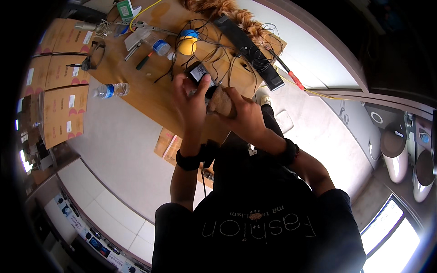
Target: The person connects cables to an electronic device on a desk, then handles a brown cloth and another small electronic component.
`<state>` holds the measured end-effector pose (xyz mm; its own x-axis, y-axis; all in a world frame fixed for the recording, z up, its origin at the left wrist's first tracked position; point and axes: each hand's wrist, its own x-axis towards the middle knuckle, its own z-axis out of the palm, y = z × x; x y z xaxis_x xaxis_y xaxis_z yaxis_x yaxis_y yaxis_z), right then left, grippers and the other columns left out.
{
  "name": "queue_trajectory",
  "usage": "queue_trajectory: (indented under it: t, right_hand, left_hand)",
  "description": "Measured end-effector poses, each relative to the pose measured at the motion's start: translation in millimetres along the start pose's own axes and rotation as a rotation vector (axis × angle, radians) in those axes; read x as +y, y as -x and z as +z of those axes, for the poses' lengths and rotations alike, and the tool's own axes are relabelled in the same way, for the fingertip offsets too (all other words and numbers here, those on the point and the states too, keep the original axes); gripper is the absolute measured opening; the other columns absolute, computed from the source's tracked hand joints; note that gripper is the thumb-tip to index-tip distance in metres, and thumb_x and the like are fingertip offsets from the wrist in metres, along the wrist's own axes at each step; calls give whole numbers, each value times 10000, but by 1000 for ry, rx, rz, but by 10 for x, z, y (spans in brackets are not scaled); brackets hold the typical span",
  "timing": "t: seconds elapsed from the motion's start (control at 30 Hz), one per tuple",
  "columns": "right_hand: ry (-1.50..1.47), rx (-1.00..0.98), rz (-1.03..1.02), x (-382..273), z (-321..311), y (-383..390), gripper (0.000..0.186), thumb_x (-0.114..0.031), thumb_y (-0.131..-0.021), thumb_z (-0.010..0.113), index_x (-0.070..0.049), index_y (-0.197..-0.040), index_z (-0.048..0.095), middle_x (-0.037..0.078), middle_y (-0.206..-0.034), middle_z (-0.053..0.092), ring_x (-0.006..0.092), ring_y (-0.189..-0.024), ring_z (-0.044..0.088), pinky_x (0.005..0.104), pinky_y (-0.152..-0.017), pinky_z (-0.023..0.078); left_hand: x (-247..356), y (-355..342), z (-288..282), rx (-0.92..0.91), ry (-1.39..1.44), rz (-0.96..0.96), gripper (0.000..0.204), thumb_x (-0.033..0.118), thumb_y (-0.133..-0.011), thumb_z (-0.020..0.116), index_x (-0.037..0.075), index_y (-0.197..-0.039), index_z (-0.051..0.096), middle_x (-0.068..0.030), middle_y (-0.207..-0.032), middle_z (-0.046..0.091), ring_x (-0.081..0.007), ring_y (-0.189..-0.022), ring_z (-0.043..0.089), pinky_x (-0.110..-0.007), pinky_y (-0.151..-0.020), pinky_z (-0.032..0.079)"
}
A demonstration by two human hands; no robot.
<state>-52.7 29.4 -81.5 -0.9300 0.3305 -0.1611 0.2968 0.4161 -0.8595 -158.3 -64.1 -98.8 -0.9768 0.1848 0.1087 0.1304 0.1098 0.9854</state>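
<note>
Head view: the left hand is raised over the table edge, fingers curled around a small black boxy device with a pale screen-like face, the thumb pressed up along its side. The right hand meets it from the other side, clenched on a brown, rounded, fuzzy-looking piece that touches the underside of the black device; whether the two are joined is hard to tell from this angle. Both wrists carry black bands.

Just beyond the hands, thin black wires loop across the wooden table. Among them sits a yellow ball with a blue cap, and near it a small clear bottle with a blue label. A long black bar lies diagonally toward the table's far right corner, beside a strip of brown fur. A tool with a red handle overhangs the right edge. Farther left, a clear plastic water bottle lies on its side, near a row of cardboard boxes.
</note>
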Motion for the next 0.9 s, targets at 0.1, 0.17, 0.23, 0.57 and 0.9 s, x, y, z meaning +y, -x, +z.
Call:
queue_trajectory:
  t: [0.1,0.17,0.23,0.57,0.9]
  right_hand:
    - [140,222,-212,37,52,-42,510,-132,-597,681,-85,-1064,482,137,-903,568,305,-822,558,349,-720,442]
    - [299,337,-355,56,75,-94,487,-131,-587,653,-124,-1052,504,103,-925,554,270,-822,544,347,-710,422]
    - [522,419,-492,84,137,-142,455,-158,-600,607,-181,-1047,522,64,-986,529,220,-847,515,333,-713,388]
    - [645,346,-674,294,-17,-121,337,-106,-632,648,-239,-940,623,48,-1034,499,206,-891,498,325,-743,394]
    - [-1256,-54,208,459,-595,-211,391,-220,-802,526,-15,-1122,437,117,-929,539,214,-808,569,317,-711,483]
  left_hand:
    - [146,-3,50,110,167,-261,278,176,-705,701,43,-846,502,4,-705,497,-81,-634,463,-231,-529,385]
    - [151,-21,21,101,261,-472,160,159,-795,607,66,-875,504,9,-747,516,-103,-704,520,-227,-613,425]
    - [-114,-47,-32,29,521,-551,159,173,-808,591,56,-890,520,1,-768,539,-110,-706,530,-244,-615,435]
    - [135,-159,-142,19,707,-603,185,205,-830,559,50,-913,500,-28,-868,546,-102,-804,531,-243,-707,422]
    - [436,-144,-219,-59,559,-418,124,174,-845,532,51,-855,544,-25,-839,580,-96,-763,570,-215,-677,467]
